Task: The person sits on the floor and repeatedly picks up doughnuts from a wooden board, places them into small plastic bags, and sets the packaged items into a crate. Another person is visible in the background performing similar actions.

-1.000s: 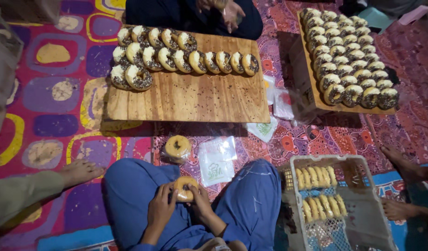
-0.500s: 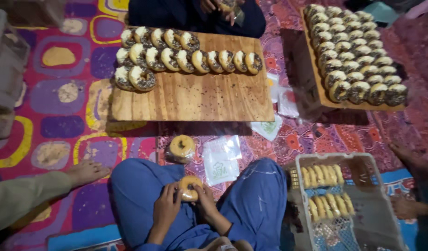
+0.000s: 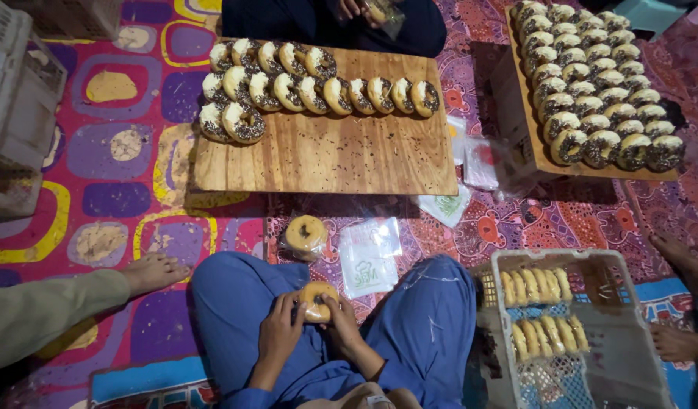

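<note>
Wrapped doughnut (image 3: 317, 300) clasped by left hand (image 3: 282, 327) and right hand (image 3: 341, 322).
Lap-level; bare mat (image 3: 212, 235) separates knees from wooden board (image 3: 326, 155) edge; glossy film.

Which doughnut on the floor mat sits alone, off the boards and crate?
The bagged plain doughnut lying on the mat just ahead of the knees. It has no chocolate sprinkles, unlike the rows on the wooden board, and neither hand touches it.

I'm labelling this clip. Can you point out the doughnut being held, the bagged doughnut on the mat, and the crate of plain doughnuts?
Round plain doughnut held in both hands (image 3: 317, 300), head view, on its top face.
Bagged plain doughnut on the patterned mat (image 3: 306, 233), head view, on its ring.
White plastic crate of plain doughnuts (image 3: 550, 258), head view, on its far rim.
</note>
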